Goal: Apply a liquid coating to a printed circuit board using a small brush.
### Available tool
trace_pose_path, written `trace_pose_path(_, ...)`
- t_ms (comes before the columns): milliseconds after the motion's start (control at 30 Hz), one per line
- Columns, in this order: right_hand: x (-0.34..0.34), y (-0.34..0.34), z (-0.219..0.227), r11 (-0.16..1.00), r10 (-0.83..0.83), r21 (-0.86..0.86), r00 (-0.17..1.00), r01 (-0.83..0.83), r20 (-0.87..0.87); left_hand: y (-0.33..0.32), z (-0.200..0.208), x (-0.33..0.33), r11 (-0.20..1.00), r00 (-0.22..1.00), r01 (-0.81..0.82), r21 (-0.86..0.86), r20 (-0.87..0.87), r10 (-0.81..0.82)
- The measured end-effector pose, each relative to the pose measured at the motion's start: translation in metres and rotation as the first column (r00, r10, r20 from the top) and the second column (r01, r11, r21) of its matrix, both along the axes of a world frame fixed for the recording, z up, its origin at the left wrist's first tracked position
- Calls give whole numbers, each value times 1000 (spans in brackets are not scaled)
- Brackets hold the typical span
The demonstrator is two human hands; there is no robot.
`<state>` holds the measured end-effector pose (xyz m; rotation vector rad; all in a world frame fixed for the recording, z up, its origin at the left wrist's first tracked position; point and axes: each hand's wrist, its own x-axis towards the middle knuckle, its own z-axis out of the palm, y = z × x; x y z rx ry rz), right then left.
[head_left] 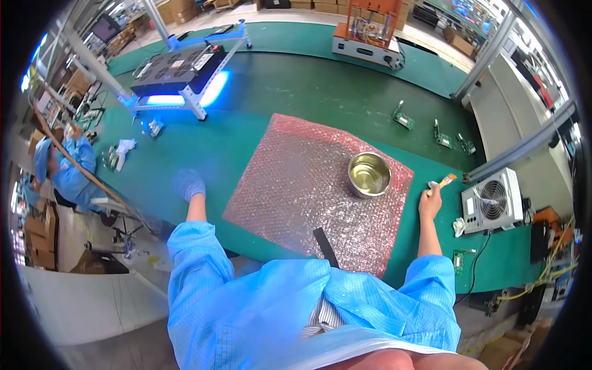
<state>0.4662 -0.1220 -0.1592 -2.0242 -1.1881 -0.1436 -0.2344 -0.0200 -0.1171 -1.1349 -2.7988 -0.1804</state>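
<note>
My right hand (430, 202) is closed around a brush (448, 180) with an orange head, held over the green mat at the right. A scrap of white material lies close by the fingers. My left hand (190, 185), in a pale bluish glove, is over the mat left of the bubble wrap (290, 179); its fingers are too blurred to make out. On the right part of that pinkish sheet stands a round metal bowl (369, 175) holding yellowish clear liquid. A black strip (325, 245) lies at the sheet's near edge.
A grey fan unit (493, 202) stands right of my right hand. Small green circuit boards (442, 137) lie at the right. A black fan panel (179, 69) rests on a blue-lit frame at the far left. An orange-topped machine (368, 37) stands behind. Another person (75, 161) sits left.
</note>
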Motion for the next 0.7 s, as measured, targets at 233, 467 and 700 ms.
trace_pose_path(233,-2,-1,3,999,-11,-40,1000,10,-27,-2,1,2,998,1000,2,55,17,-3)
trace_pose_path(467,-2,0,4,999,-15,-40,999,14,-40,0,-7,-2,997,999,2,74,-32,0)
trace_pose_path(700,-2,0,4,1000,5,-11,1000,-5,3,-2,-7,-1,997,999,19,76,-44,-16)
